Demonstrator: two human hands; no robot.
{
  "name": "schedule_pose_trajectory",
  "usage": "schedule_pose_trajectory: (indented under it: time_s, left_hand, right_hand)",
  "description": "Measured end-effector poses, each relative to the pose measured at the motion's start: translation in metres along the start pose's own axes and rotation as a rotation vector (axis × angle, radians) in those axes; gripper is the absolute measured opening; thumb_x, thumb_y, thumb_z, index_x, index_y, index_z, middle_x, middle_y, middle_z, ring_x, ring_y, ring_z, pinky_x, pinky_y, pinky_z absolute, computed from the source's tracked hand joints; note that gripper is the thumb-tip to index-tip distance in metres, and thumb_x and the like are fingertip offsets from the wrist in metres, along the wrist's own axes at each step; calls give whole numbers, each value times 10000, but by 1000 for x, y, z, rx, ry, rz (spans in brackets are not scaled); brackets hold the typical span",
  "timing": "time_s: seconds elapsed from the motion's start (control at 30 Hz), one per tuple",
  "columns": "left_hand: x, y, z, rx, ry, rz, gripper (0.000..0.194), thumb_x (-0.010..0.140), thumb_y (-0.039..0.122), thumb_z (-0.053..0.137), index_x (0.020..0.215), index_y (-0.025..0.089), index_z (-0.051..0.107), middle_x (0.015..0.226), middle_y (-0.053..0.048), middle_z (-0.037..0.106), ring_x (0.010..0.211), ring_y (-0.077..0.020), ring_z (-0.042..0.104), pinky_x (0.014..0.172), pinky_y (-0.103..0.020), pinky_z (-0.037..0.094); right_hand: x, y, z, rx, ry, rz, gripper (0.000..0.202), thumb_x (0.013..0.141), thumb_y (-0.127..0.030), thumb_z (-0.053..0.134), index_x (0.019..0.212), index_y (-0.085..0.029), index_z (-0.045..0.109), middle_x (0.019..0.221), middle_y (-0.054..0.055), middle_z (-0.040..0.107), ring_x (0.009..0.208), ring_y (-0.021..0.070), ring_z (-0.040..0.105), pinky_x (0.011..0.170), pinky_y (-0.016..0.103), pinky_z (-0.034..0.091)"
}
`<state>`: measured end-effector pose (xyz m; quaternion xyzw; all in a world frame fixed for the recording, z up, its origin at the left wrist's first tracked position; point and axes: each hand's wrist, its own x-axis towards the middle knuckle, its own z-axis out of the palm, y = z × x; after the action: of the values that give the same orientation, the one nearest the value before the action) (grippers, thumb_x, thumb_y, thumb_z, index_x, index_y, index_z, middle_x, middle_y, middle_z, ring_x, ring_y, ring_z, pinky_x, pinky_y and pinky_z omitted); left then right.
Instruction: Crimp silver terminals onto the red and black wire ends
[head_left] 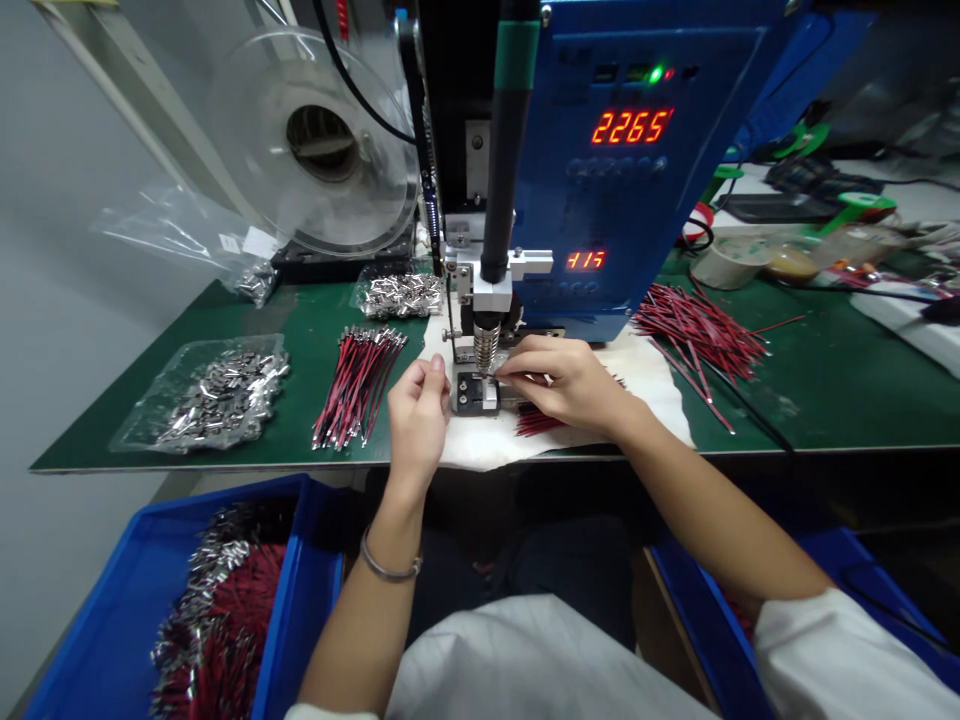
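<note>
A blue machine (600, 200) with red digits stands at the centre, its spring-loaded head (486, 345) above a small metal fixture (478, 394). Just left of the fixture, my left hand (420, 415) is closed, thumb against the curled fingers; what it holds, if anything, is hidden. My right hand (566, 385) reaches in from the right with its fingers pinched at the fixture, on something too small to name. Beneath my right hand, red wires (534, 420) lie on a white cloth (480, 450).
Left on the green table (300, 300) are a bundle of red and black wires (356, 385) and bags of metal parts (225, 395) (401, 292). More red wires (701, 330) lie right. Blue bins (127, 590) (701, 610) flank my lap. A clear reel (315, 140) stands behind.
</note>
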<state>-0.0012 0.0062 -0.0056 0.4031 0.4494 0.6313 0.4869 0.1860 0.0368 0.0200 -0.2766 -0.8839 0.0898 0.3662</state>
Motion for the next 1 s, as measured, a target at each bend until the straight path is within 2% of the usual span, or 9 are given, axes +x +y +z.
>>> schedule_pose_trajectory:
  time_s: [0.27, 0.4, 0.47, 0.57, 0.63, 0.73, 0.8, 0.9, 1.0]
  left_hand:
    - [-4, 2, -1, 6, 37, 80, 308, 848, 409, 604, 670, 169, 525, 517, 51, 412, 384, -43, 285, 362, -175, 212]
    - [-25, 8, -5, 178, 157, 213, 282, 891, 379, 555, 700, 172, 572, 587, 17, 523, 453, -58, 400, 432, -175, 313]
    - [-41, 12, -5, 318, 112, 262, 240, 898, 333, 553, 736, 174, 629, 660, -11, 602, 555, -81, 505, 532, -182, 401]
    - [-62, 16, 0, 403, -99, 236, 134, 869, 274, 602, 920, 209, 708, 769, -22, 674, 637, -105, 561, 628, -204, 451]
    - [-69, 17, 6, 387, -180, 198, 189, 846, 265, 634, 1017, 239, 709, 803, -18, 691, 629, -106, 559, 613, -209, 450]
    - [-72, 16, 12, 354, -177, 164, 157, 835, 282, 649, 969, 235, 717, 792, -17, 693, 632, -110, 564, 578, -211, 433]
    - [-71, 15, 14, 357, -170, 144, 114, 828, 295, 657, 881, 212, 714, 743, -16, 683, 611, -110, 559, 556, -215, 419]
    - [-73, 14, 13, 408, -164, 126, 117, 815, 307, 668, 808, 194, 696, 677, -16, 660, 551, -106, 525, 519, -226, 386]
    - [-76, 14, 13, 440, -151, 134, 107, 805, 301, 673, 794, 196, 689, 577, 8, 586, 472, -90, 428, 462, -234, 314]
  right_hand:
    - [-2, 0, 2, -74, 40, -37, 160, 852, -111, 555, 876, -146, 709, 845, 81, 693, 760, 166, 657, 672, 269, 510]
    - [-4, -21, -4, -60, 135, -76, 153, 854, -103, 562, 888, -140, 707, 860, 87, 725, 776, 166, 676, 666, 267, 533]
    - [-5, -37, -8, -23, 218, -82, 128, 838, -98, 604, 891, -141, 712, 814, 73, 744, 745, 160, 688, 674, 264, 540]
    - [-5, -61, -8, 76, 358, 36, 92, 807, -98, 660, 857, -136, 727, 791, 71, 756, 724, 156, 704, 690, 257, 550]
    - [-5, -71, -5, 187, 426, 175, 80, 801, -124, 683, 852, -153, 736, 830, 53, 763, 737, 147, 711, 693, 238, 560]
    - [-5, -78, 3, 404, 472, 386, 65, 808, -200, 698, 857, -200, 742, 837, 4, 763, 725, 135, 715, 684, 228, 576]
    - [-7, -78, 8, 506, 482, 472, 60, 811, -232, 700, 852, -217, 742, 820, -9, 758, 719, 142, 718, 690, 246, 587]
    - [-11, -77, 12, 581, 477, 533, 74, 813, -255, 698, 867, -228, 740, 809, 0, 756, 728, 166, 724, 693, 281, 600]
    - [-15, -76, 12, 594, 441, 566, 116, 796, -286, 713, 891, -224, 739, 842, 29, 756, 758, 196, 727, 697, 315, 609]
